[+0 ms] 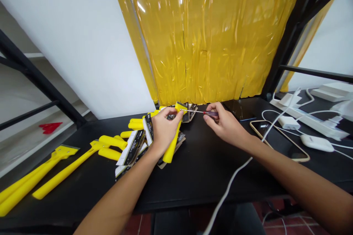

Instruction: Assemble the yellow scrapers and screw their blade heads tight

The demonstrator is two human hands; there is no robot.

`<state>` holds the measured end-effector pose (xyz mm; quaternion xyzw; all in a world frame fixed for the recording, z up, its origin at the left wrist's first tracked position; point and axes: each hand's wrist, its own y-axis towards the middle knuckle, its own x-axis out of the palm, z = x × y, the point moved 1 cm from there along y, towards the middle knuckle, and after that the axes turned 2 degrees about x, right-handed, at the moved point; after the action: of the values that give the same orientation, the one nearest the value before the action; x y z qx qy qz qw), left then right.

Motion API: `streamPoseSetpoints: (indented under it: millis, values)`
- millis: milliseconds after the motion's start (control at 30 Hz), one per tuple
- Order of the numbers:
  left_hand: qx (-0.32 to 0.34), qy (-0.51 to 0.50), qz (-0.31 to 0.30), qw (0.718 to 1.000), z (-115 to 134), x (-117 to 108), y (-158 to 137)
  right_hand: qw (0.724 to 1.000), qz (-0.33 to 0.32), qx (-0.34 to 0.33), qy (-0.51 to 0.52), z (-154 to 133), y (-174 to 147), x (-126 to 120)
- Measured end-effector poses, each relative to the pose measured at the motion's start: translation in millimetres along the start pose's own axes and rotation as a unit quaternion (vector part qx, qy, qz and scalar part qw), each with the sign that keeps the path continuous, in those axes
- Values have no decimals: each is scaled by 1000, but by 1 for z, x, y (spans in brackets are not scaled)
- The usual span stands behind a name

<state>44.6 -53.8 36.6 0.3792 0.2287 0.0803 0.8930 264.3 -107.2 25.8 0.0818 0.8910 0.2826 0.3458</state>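
My left hand (166, 126) is closed around the upper part of a yellow scraper (171, 149), whose handle slants down toward me. In my right hand (220, 122) is a screwdriver (196, 111) with a dark reddish handle. Its thin metal shaft points left, and the tip meets the scraper's head near my left thumb. Under and beside my left hand lies a pile of yellow-handled scrapers (113, 141) with black-and-white packaging cards (134, 147). My palm and forearm hide part of this pile.
Long yellow scrapers (66, 169) lie at the left of the black table (204, 172). Two phones, one in a pale case (278, 141), rest at the right near a white power strip (317, 117). A white cable (234, 176) crosses my right forearm. Yellow plastic curtain (209, 44) hangs behind.
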Motion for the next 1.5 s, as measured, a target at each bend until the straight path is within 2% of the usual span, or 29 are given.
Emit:
streamPoseSetpoints:
  millis: [200, 300, 400, 533, 633, 833, 967, 1133, 1233, 1333, 1500]
  values:
    - [-3, 0, -3, 1000, -1, 0, 0, 999, -6, -24, -43, -1, 1, -2]
    - [-1, -1, -7, 1000, -2, 1, -1, 1000, 13, -1, -11, -1, 0, -2]
    - [-3, -5, -7, 1000, -3, 2, -2, 1000, 26, -6, 7, -1, 0, -2]
    - [3, -10, -8, 1000, -3, 3, -3, 999, 2, -5, -38, 0, 0, -2]
    - [1, -18, -8, 1000, -4, 3, -3, 1000, 0, 7, -14, 0, 1, -2]
    - [-1, -14, -7, 1000, -1, 4, -3, 1000, 7, -24, -14, -1, 1, -4]
    - [-10, -24, -10, 1000, -1, 5, -3, 1000, 0, 1, 7, 1, 1, -2]
    - [-9, -24, -14, 1000, 0, 5, -3, 999, -7, -29, -43, 3, 2, -1]
    - [-9, -24, -25, 999, 0, 5, -4, 999, -29, -11, -31, 5, 2, 1]
    - [-21, -20, -25, 999, -1, 5, -3, 1000, -22, -1, 1, 7, 2, 3]
    - [-11, -19, -22, 1000, -1, 5, -3, 999, -7, -23, -42, 3, 2, -2]
